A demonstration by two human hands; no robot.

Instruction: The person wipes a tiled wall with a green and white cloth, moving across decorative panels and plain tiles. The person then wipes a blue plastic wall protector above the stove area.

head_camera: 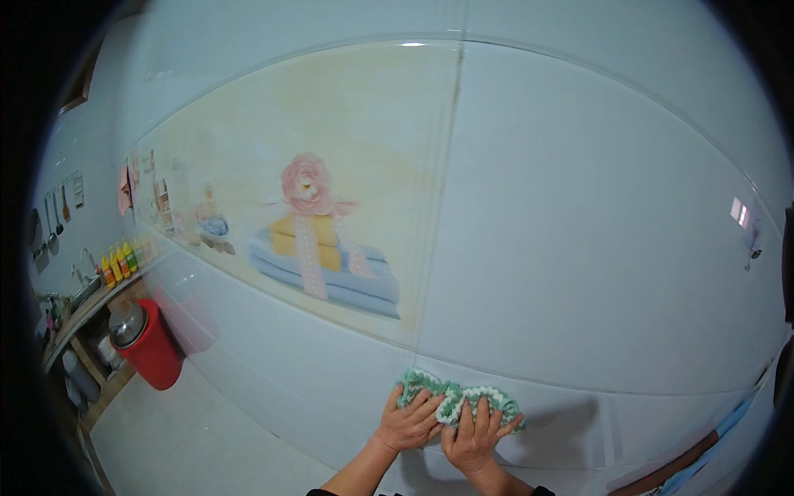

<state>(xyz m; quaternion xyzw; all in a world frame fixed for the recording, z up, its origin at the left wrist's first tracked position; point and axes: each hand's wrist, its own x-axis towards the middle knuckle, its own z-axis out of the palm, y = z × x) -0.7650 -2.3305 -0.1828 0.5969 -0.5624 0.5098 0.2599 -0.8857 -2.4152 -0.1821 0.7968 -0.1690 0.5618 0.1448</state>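
A green and white knitted cloth lies bunched against the glossy white wall tiles, low in the view. My left hand presses the cloth's left part flat to the wall, fingers spread over it. Beside it, nearly touching, my right hand presses the right part with its fingers spread. Above both hands, left of a vertical tile joint, is a decorated tile panel picturing folded towels and a pink flower. The palms' undersides are hidden.
At the left, a red bin with a metallic lid stands on the pale tiled floor. Yellow and green bottles line a counter near a sink. Utensils hang on the far wall. A blue and brown item lies at lower right.
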